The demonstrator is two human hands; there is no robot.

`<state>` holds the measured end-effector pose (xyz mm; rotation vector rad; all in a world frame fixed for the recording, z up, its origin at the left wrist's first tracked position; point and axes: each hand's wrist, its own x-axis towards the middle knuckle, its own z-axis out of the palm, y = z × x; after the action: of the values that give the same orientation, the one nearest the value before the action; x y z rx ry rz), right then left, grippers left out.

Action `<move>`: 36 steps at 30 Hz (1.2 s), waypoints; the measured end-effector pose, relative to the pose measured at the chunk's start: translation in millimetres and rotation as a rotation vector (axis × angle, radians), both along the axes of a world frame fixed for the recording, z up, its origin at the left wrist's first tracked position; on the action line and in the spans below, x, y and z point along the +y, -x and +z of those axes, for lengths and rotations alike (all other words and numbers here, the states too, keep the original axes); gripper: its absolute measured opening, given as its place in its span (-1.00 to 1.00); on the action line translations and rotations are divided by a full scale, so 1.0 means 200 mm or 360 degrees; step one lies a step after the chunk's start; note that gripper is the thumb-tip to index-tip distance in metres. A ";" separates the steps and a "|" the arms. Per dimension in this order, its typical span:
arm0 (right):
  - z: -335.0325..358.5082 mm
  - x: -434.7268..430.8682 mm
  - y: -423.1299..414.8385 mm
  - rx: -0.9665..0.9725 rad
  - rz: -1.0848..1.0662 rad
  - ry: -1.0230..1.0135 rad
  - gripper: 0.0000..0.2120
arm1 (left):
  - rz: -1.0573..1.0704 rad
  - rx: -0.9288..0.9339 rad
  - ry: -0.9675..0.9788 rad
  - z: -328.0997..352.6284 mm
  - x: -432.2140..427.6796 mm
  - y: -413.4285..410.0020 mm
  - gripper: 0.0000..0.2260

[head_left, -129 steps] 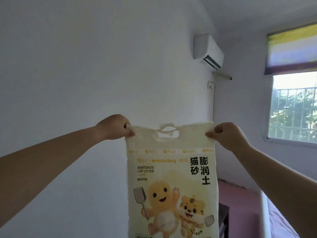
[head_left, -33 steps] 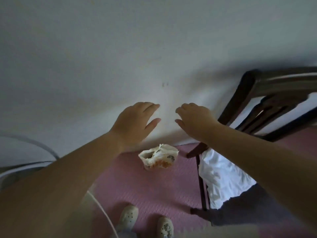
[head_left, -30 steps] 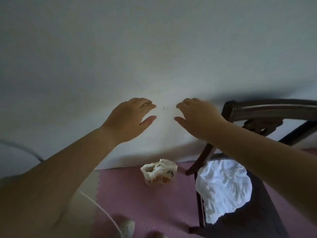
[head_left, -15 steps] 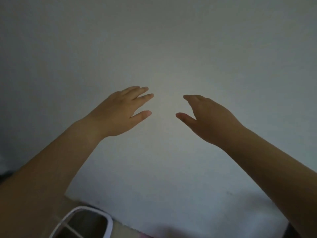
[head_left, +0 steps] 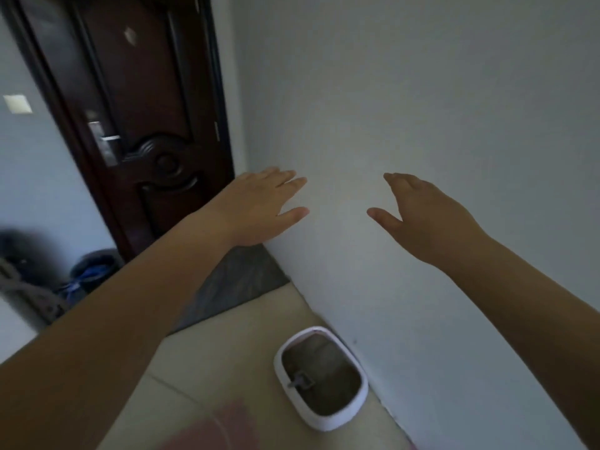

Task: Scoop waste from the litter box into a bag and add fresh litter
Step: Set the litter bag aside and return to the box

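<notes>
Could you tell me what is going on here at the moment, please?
A person looks down at a white litter box that sits on the floor beside the wall. The left hand and the right hand are held out open, holding nothing. A small grey tool, likely the scoop, lies in the litter, untouched.

1. A dark carved wooden door (head_left: 139, 102) stands at upper left, with a metal handle (head_left: 107, 141) near its left edge.
2. A grey mat (head_left: 240, 280) lies at the door's foot.
3. A plain white wall (head_left: 422, 92) runs to the right of the door.
4. Left of the door is a pale switch plate (head_left: 18, 103); below it lie blurred dark and blue things (head_left: 87, 271).
5. A pink mat (head_left: 220, 430) lies well apart from the door on pale floor tiles (head_left: 227, 352).
</notes>
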<state>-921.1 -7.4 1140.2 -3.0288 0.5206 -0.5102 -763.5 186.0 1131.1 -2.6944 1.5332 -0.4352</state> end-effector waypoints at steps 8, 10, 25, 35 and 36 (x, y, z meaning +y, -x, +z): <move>-0.13 0.29 -0.86 0.0064 0.0411 0.0013 -0.35 | 0.0303 -0.0003 0.0026 -0.17 0.35 -0.56 -0.39; -0.19 0.31 -1.05 0.0102 0.0490 -0.0007 -0.34 | 0.0369 -0.0004 -0.0001 -0.23 0.36 -0.70 -0.41; -0.46 0.12 -2.47 0.0314 0.0711 -0.0221 -0.32 | 0.0669 0.0063 -0.0178 -0.42 0.27 -1.86 -0.40; -0.53 0.11 -3.20 0.0303 0.0626 -0.0208 -0.33 | 0.0549 0.0117 -0.0234 -0.50 0.20 -2.68 -0.40; -0.55 0.09 -3.28 0.0313 0.0570 -0.0202 -0.33 | 0.0508 0.0117 -0.0239 -0.50 0.17 -2.79 -0.39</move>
<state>-265.0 11.3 1029.8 -2.9635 0.0066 -0.1561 -204.9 220.9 1030.7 -2.7888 1.0677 -0.2037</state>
